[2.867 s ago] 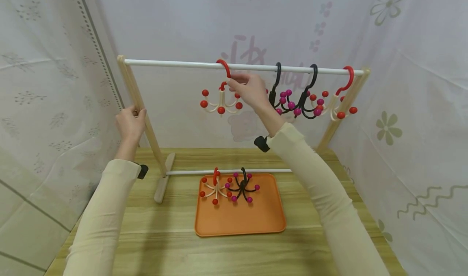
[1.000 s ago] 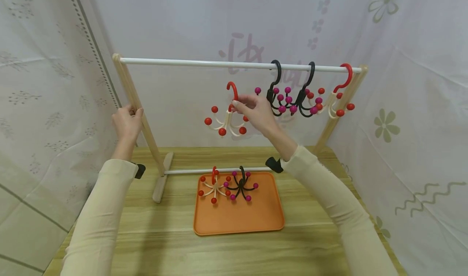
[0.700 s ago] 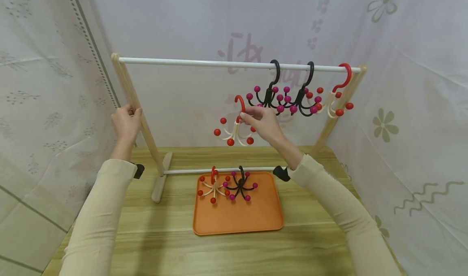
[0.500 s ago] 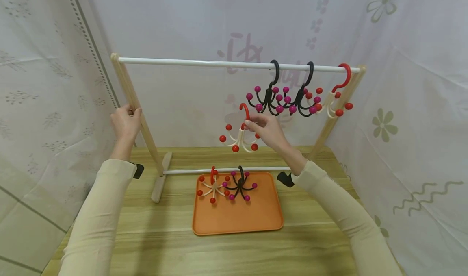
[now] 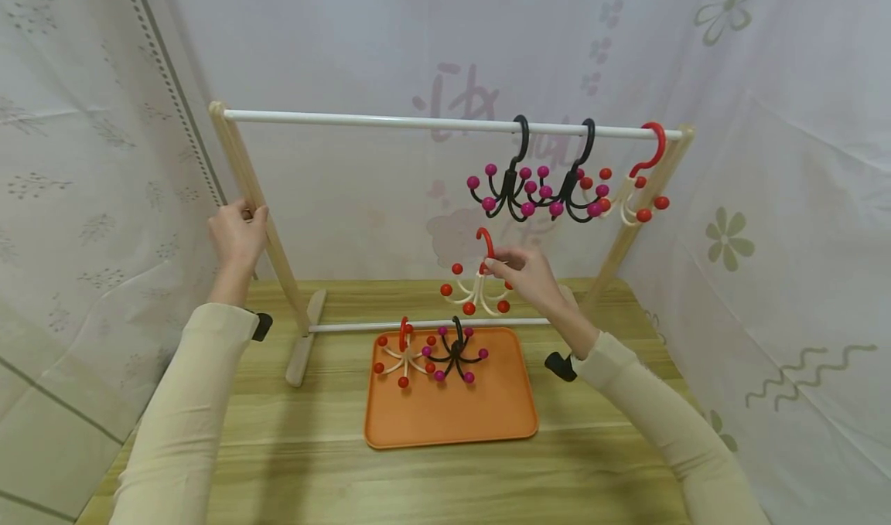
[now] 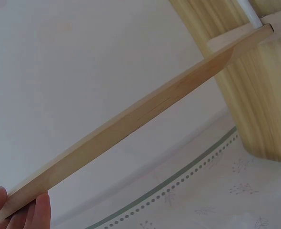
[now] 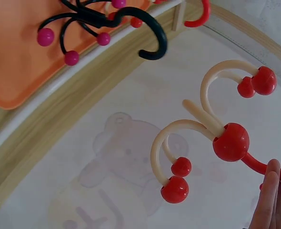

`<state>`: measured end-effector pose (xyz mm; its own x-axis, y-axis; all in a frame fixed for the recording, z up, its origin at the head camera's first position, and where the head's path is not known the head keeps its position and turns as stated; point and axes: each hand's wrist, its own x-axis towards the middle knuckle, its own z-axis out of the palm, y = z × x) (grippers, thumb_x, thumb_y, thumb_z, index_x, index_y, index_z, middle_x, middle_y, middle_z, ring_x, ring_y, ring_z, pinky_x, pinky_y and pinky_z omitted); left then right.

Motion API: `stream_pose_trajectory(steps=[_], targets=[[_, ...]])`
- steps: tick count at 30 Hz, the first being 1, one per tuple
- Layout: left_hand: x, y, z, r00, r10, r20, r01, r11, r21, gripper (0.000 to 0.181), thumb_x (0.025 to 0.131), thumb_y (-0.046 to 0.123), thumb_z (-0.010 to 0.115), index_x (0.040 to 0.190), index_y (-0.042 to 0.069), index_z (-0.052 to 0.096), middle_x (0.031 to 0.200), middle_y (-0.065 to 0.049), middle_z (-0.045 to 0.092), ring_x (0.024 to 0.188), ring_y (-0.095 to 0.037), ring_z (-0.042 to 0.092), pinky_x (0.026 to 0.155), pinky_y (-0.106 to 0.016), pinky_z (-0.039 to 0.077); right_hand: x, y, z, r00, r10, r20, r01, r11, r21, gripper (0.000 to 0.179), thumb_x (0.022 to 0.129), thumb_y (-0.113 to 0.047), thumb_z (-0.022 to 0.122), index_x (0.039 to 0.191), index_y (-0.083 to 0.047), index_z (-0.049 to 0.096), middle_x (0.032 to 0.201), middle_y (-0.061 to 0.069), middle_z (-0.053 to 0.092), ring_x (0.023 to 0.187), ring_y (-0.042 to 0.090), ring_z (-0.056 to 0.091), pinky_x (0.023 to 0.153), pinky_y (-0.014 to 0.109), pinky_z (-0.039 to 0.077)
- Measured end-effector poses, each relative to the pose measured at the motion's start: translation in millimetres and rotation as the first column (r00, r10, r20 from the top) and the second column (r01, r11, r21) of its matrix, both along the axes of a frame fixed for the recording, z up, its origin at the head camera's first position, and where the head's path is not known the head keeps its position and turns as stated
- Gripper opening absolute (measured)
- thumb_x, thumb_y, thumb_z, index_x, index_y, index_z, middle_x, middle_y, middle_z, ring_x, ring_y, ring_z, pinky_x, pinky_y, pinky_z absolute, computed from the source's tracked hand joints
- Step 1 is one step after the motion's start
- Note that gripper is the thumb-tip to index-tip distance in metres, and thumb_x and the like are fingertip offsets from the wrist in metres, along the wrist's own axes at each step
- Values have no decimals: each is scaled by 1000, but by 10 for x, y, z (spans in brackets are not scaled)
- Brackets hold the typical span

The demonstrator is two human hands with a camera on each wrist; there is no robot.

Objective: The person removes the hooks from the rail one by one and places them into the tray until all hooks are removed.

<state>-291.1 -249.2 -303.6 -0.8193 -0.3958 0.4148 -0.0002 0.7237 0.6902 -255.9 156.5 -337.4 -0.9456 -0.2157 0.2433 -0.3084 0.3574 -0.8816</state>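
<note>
My right hand (image 5: 532,279) pinches the red hook of a cream hanger with red balls (image 5: 479,287), held in the air below the rack's white bar (image 5: 376,121). In the right wrist view the hanger's curled arms (image 7: 205,125) spread out beyond my fingertips. My left hand (image 5: 238,235) grips the rack's left wooden post (image 5: 274,254); the left wrist view shows thumb and fingers on either side of that post (image 6: 126,121). On an orange tray (image 5: 452,421) lie a cream hanger with red balls (image 5: 406,359) and a black hanger with magenta balls (image 5: 456,349).
Two black hangers, a left one (image 5: 510,185) and a right one (image 5: 569,187), hang on the bar. A cream and red hanger (image 5: 629,192) hangs near the right post (image 5: 612,254). The rack's lower bar (image 5: 348,327) runs behind the tray on the wooden table (image 5: 334,478).
The cream and red hanger has come off the bar in my right hand, then moved down and to the right. My left hand keeps its grip on the post.
</note>
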Motion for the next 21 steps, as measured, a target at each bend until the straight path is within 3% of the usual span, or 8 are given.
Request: stream_pose_trajectory(steps=[8, 13, 21], targets=[[2, -4, 3, 1000, -6, 11, 6, 1000, 10, 31, 92, 22, 43, 86, -6, 55, 95, -24, 60, 75, -29, 53, 61, -35, 38, 58, 143, -212, 997, -35, 67, 34, 999, 11, 34, 83, -30, 61, 103, -2, 62, 90, 9, 65, 87, 23, 58, 72, 41, 44], [-2, -7, -2, 1000, -9, 8, 9, 1000, 11, 31, 92, 22, 43, 86, -6, 55, 96, -25, 60, 77, -32, 54, 65, -38, 39, 79, 235, -382, 995, -58, 76, 56, 998, 31, 33, 82, -30, 62, 100, -3, 64, 90, 8, 65, 88, 25, 58, 75, 39, 43], [-6, -11, -17, 1000, -10, -13, 10, 1000, 5, 32, 92, 22, 44, 84, -7, 55, 93, -26, 60, 77, -32, 53, 64, -39, 38, 142, 373, -730, 995, -59, 86, 52, 996, 77, 27, 82, -22, 63, 99, 0, 65, 90, 12, 65, 82, 27, 60, 69, 38, 45]])
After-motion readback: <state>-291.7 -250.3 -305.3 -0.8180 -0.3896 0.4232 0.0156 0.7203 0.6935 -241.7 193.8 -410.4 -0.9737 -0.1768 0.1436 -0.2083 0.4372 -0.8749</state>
